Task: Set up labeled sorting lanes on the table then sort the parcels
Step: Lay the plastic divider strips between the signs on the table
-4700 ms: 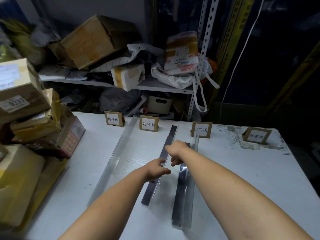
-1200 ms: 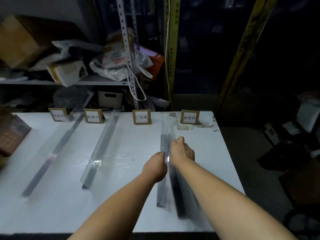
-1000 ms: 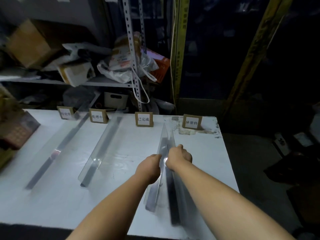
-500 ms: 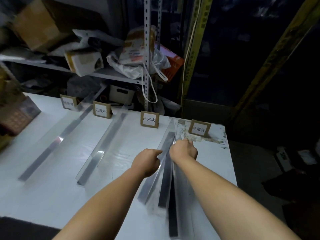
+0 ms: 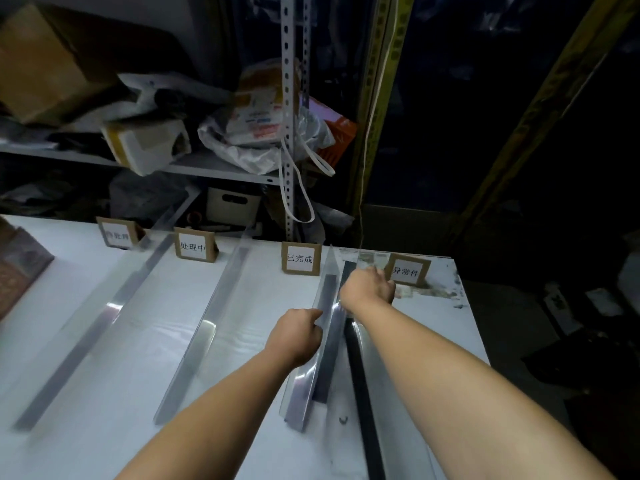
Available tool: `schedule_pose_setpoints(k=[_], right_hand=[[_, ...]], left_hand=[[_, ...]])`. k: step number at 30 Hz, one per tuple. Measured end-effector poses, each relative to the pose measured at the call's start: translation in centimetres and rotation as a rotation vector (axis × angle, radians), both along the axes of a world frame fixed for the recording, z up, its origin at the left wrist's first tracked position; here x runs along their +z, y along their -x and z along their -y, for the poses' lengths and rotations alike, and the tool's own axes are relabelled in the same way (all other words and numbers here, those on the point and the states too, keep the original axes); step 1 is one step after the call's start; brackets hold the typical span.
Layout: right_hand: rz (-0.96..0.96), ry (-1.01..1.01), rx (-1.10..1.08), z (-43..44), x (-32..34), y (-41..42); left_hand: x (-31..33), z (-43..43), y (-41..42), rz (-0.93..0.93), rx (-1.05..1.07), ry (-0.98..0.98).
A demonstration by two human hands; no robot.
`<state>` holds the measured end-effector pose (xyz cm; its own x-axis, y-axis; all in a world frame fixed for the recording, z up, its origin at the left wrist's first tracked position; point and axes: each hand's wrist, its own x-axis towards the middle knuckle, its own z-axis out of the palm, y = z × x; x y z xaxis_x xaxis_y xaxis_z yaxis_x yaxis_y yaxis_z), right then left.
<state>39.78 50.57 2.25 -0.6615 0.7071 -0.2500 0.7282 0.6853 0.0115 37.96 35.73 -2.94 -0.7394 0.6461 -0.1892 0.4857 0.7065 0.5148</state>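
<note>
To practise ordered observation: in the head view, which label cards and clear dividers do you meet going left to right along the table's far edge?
Blurred label card → first clear divider → 处理中 card → second clear divider → 已完成 card → 异常件 card. Overlapping dividers between the last two cards omitted.

The leftmost label card (image 5: 117, 235) is smeared past reading. The right grip (image 5: 369, 288) covers its own fingertips, so its hold cannot be told. The brown parcel (image 5: 20, 268) is cut by the left edge, the rightmost clear divider (image 5: 363, 410) by the bottom.
</note>
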Motion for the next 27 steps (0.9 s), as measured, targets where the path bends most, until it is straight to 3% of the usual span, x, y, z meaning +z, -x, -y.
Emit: schedule_pose_setpoints(k=[11, 17, 27], right_hand=[[-0.018, -0.024, 0.018, -0.2, -0.9, 1.6], [-0.116, 0.194, -0.071, -0.7, -0.9, 2.2], [-0.199, 0.234, 0.036, -1.7, -1.7, 1.7]], left_hand=[[-0.6, 0.4, -1.8, -0.003, -0.017, 0.055], [-0.5, 0.6, -2.8, -0.066, 0.014, 0.083], [-0.3, -1.4, -4.0, -0.084, 0.153, 0.180]])
